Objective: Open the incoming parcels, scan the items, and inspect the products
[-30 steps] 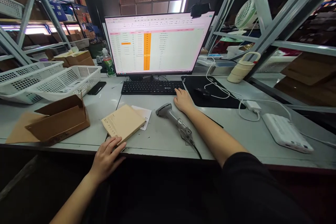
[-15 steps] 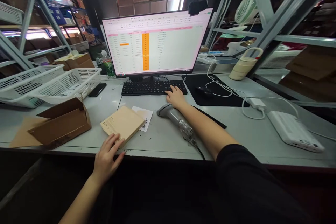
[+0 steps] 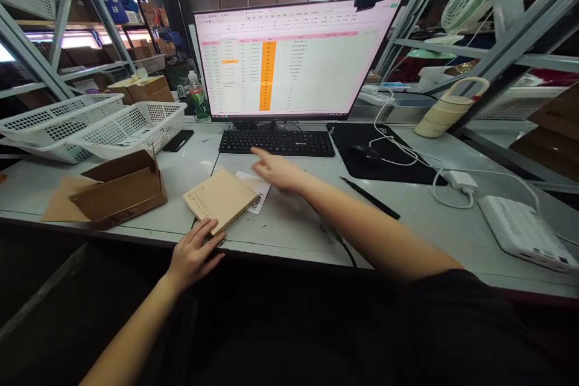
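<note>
My left hand (image 3: pixel 192 256) rests its fingertips on the near corner of a flat cream box (image 3: pixel 220 198), with the thumb apart at the table edge. Nothing is gripped in it. Partly under that box lies a white printed card (image 3: pixel 259 200). My right hand (image 3: pixel 278 170), slightly blurred, reaches across the table with its index finger stretched to the front edge of a black keyboard (image 3: pixel 312 143). It holds nothing. My right forearm covers nearly all of a barcode scanner; its cable (image 3: pixel 347 252) shows. Behind the keyboard, a monitor (image 3: pixel 325 78) displays a spreadsheet.
An open brown carton (image 3: pixel 120 190) and white baskets (image 3: pixel 136 126) stand at left, beside a phone (image 3: pixel 178 140). On the right are a mouse (image 3: pixel 365 154) on a black mat (image 3: pixel 402 172), a pen (image 3: pixel 371 198), white cables, a power bank (image 3: pixel 525 232) and a cream tumbler (image 3: pixel 447 114).
My right hand has moved left from the keyboard's right part to its front edge. A selection outline shows lower in the spreadsheet. The view has shifted; my left hand stays at the box.
</note>
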The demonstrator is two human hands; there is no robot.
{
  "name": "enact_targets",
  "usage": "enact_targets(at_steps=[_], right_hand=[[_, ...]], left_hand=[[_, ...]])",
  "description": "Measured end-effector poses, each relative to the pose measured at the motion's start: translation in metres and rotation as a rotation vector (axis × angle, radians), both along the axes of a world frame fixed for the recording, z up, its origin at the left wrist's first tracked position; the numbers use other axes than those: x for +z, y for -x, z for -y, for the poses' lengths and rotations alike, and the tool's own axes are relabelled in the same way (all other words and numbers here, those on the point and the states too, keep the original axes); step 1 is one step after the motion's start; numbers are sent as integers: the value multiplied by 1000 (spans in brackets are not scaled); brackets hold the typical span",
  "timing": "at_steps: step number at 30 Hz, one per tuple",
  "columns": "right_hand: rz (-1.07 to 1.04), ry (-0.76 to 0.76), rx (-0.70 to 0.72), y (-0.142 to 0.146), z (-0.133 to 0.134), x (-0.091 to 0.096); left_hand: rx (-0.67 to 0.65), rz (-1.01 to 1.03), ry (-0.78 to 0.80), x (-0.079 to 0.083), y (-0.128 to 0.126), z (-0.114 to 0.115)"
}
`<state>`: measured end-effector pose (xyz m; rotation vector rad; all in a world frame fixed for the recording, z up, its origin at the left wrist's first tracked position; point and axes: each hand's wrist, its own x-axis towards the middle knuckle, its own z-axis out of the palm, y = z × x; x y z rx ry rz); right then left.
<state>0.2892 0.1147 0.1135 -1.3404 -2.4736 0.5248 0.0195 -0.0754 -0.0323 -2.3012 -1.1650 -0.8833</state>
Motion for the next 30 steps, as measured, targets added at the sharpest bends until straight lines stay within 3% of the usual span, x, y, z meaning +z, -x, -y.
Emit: enact_targets(at_steps=[3, 7, 12, 14, 18, 21, 24, 27, 30], right_hand=[[110, 134, 66, 33, 28, -15], [70, 169, 73, 47, 35, -30], [-153, 158, 115, 49, 60, -17], [-327, 153, 241, 50, 80, -9], [-475, -91, 592, 51, 107, -1], [-473, -389, 517, 45, 102, 0], [-441, -581, 334, 33, 85, 6], [-423, -566, 350, 20, 76, 16], [-407, -571, 392, 10, 84, 25]], left_hand=[[31, 50, 22, -1, -3, -1], [148, 149, 95, 0, -9, -2], [144, 310, 73, 0, -15, -8], [169, 451, 27, -1, -15, -14], [234, 990, 58, 3, -12, -23], [128, 1319, 124, 11, -10, -21], [-3, 1411, 228, 17, -7, -9], [-66, 1452, 294, 14, 0, 3], [-79, 1467, 291, 5, 6, 12]])
